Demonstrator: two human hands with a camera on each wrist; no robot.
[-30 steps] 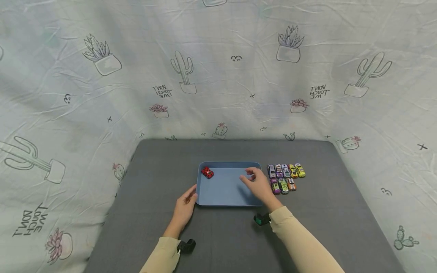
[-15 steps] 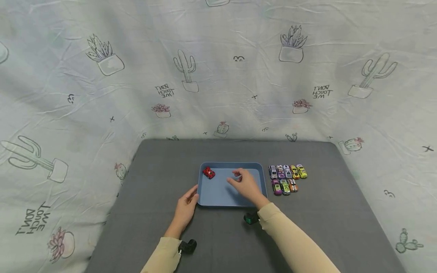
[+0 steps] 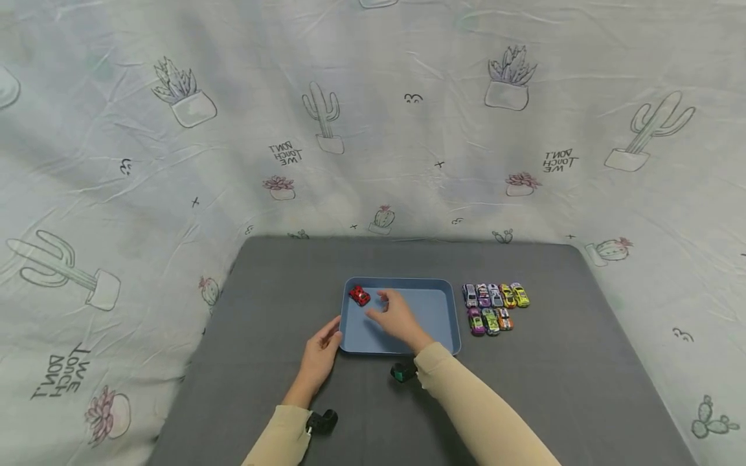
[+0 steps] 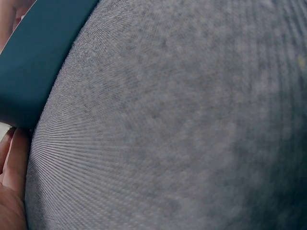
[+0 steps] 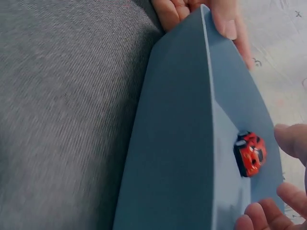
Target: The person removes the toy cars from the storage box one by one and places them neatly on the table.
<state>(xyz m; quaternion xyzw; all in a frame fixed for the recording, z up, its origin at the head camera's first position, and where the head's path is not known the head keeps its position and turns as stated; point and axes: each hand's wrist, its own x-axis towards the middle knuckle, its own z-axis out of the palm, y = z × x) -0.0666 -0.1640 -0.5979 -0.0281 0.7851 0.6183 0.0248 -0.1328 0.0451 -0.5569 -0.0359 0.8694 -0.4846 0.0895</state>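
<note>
A blue rectangular tray [image 3: 436, 321] lies on the grey table. Inside its far left corner sits a small red toy car [image 3: 359, 296] with black markings, also visible in the right wrist view. Over the tray hovers my right hand [image 3: 399, 318], its thumb and fingers apart, close to the red car with nothing between them. My left hand [image 3: 318, 357] holds the tray at its near left corner. In the right wrist view, the left thumb [image 5: 225, 20] laps over the rim while other fingers lie outside the wall.
Right of the tray, several toy cars stand in two rows: a far row with a yellow car [image 3: 520, 294] at its end, and a near row with an orange-and-white car [image 3: 504, 319]. A patterned cloth [image 3: 373, 129] hangs behind the table [image 3: 280, 272].
My right hand has moved left across the tray, from its right side toward the red toy car. The left hand stays at the tray's corner. The head view has shifted slightly.
</note>
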